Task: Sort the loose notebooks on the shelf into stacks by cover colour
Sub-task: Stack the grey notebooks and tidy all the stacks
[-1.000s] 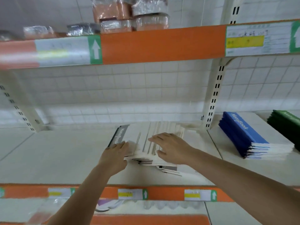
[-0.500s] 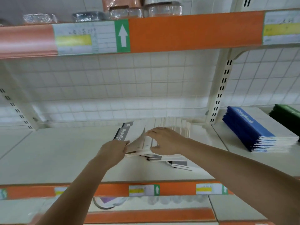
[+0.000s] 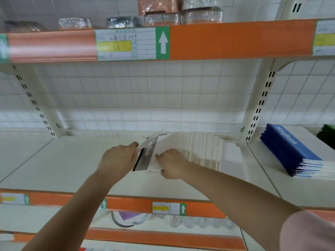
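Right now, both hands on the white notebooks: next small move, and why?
Probably square the pile. The left hand grips the spine side of the white notebooks, top cover tilted up; the right hand lies flat on them. They sit fanned against the wire dividers, while the blue stack is already tidy.

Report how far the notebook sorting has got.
Done: the blue-covered notebook stack lies squared at right, a dark green stack beyond it. In hand: the left hand grips the white-and-grey notebooks; the right hand rests on them. Left: squaring that fanned white pile.
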The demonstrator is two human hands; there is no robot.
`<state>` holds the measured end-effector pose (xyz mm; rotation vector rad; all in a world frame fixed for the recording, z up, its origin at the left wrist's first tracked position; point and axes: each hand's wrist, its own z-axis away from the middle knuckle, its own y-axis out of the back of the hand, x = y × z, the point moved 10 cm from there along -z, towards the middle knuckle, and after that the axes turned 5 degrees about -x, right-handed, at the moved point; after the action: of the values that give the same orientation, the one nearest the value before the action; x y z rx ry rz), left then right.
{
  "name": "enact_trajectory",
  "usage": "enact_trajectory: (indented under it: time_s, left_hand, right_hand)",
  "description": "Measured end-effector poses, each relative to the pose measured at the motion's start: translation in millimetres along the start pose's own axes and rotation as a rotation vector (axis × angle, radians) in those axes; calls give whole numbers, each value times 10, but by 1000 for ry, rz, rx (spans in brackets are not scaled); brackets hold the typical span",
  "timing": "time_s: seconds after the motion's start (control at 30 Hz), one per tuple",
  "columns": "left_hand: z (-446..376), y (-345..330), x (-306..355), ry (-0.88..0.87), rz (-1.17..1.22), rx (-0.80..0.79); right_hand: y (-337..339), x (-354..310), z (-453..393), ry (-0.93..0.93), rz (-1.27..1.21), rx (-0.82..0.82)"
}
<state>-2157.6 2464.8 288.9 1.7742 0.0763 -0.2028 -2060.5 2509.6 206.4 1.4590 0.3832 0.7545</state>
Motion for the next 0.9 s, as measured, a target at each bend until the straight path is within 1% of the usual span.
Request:
enact_trajectory:
  time_s: [0.1, 0.2, 0.27, 0.33, 0.37, 0.4, 0.5, 0.6, 0.73, 0.83, 0.9]
  left_hand:
    - [31, 15, 74, -16, -13, -2]
    - [65, 72, 150, -18, -39, -5]
    - [75, 175, 225, -41, -14, 76]
    - [86, 330, 369, -128, 35, 180]
    - [75, 393, 439, -158, 49, 196]
    - [71, 461, 491, -167, 51, 231]
    - [23, 511, 693, -185, 33, 218]
    - [19, 598, 916, -219, -8, 256]
    - [-4, 768, 1254, -269, 0, 352]
    - [20, 908, 1572, -316, 11, 402]
    - [58, 1003, 1814, -354, 1, 435]
  right_hand:
    - [74, -96, 50, 19, 92, 43]
    - [152, -48, 126, 43, 135, 31]
    - [208, -9, 223, 76, 167, 1]
    - [281, 46, 355, 102, 210, -10]
    - [318, 97, 427, 104, 215, 1]
    - [352, 161, 503, 97, 213, 24]
    - [379, 434, 743, 58, 185, 99]
    - [357, 737, 1011, 23, 156, 182]
    - [433, 1023, 1419, -6, 187, 274]
    - [433, 1284, 1749, -61, 185, 280]
    - [484, 1403, 2029, -52, 218, 361]
